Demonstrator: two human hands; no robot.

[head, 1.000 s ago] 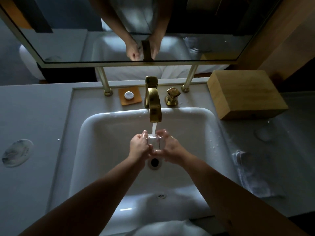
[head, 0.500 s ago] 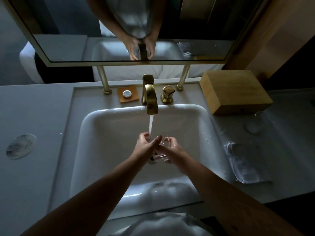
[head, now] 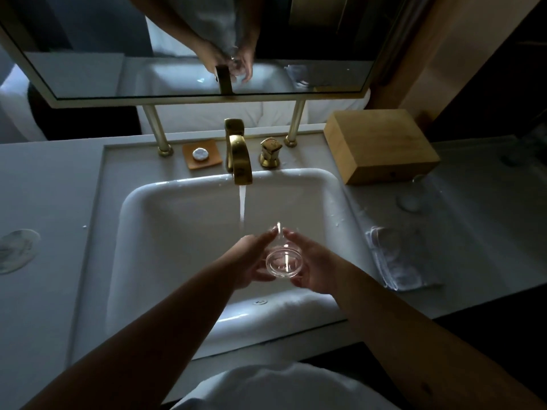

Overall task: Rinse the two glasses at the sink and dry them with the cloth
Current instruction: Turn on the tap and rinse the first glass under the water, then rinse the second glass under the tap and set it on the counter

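Note:
A clear glass (head: 283, 263) is held over the white sink (head: 325, 184), its round end facing me. My left hand (head: 250, 261) grips its left side and my right hand (head: 315, 269) grips its right side, fingertips nearly meeting beyond it. Water runs from the brass tap (head: 239, 156) and falls just behind my fingertips. A folded white cloth (head: 399, 267) lies on the counter right of the sink. A faint clear shape on the cloth's far end could be the second glass; I cannot tell.
A brass tap handle (head: 270, 152) stands right of the spout, and a soap dish (head: 202, 153) left of it. A wooden box (head: 381, 146) sits at the back right, with a small round disc (head: 410, 201) in front of it. A mirror hangs above.
Both hands have drawn the glass toward me, out from under the stream, and tipped it so its round end faces me. The water still runs.

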